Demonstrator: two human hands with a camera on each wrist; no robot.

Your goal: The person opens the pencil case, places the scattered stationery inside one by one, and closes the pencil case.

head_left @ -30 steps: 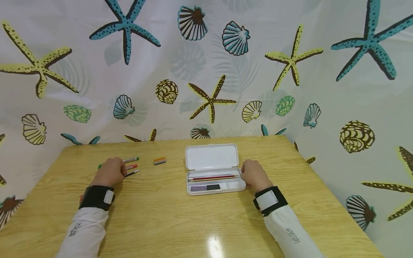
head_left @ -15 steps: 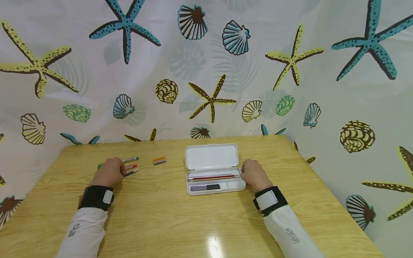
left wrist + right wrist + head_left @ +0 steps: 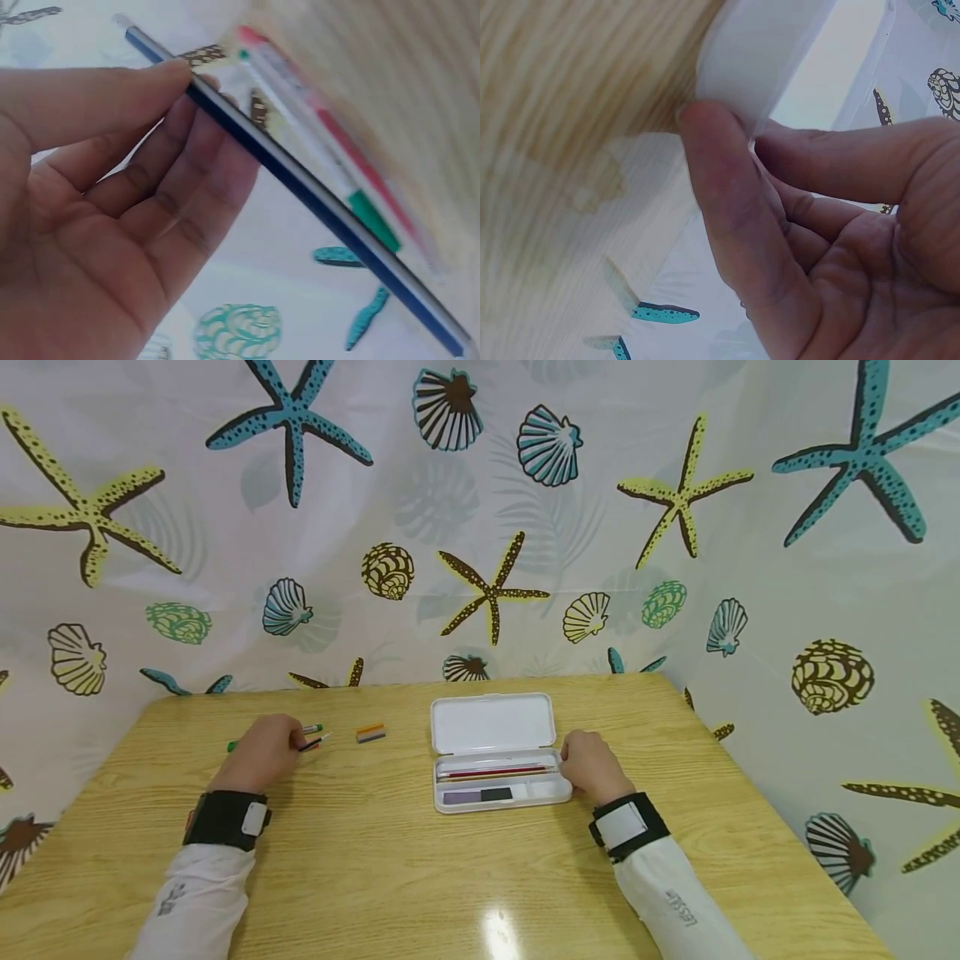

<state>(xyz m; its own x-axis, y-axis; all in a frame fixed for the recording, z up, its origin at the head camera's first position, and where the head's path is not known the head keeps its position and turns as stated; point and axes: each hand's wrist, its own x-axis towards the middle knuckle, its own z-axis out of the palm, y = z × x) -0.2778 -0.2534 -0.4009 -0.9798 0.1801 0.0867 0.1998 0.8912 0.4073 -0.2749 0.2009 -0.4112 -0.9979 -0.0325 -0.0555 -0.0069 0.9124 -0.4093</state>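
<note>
My left hand point(image 3: 262, 752) is at the left of the table, pinching a dark blue and silver striped pencil point(image 3: 330, 219) between thumb and fingers. In the left wrist view the pencil slants across, with a pen with red parts point(image 3: 352, 146) and a green-ended pen point(image 3: 371, 217) behind it. My right hand point(image 3: 595, 767) grips the right end of an open white pencil case point(image 3: 491, 724), thumb and finger on its wall point(image 3: 757, 52). Inside the case lie several pencils point(image 3: 495, 772), a purple block point(image 3: 461, 797) and a black block point(image 3: 496, 794).
Small orange and grey sticks point(image 3: 370, 732) lie between the left hand and the case. A red item point(image 3: 190, 818) peeks out beside the left wristband. A patterned cloth point(image 3: 491, 510) hangs behind the wooden table point(image 3: 390, 877) and along its right side.
The left hand has moved slightly forward and right, bringing the dark pencil with it over the red pen. The right hand and the case have stayed put.
</note>
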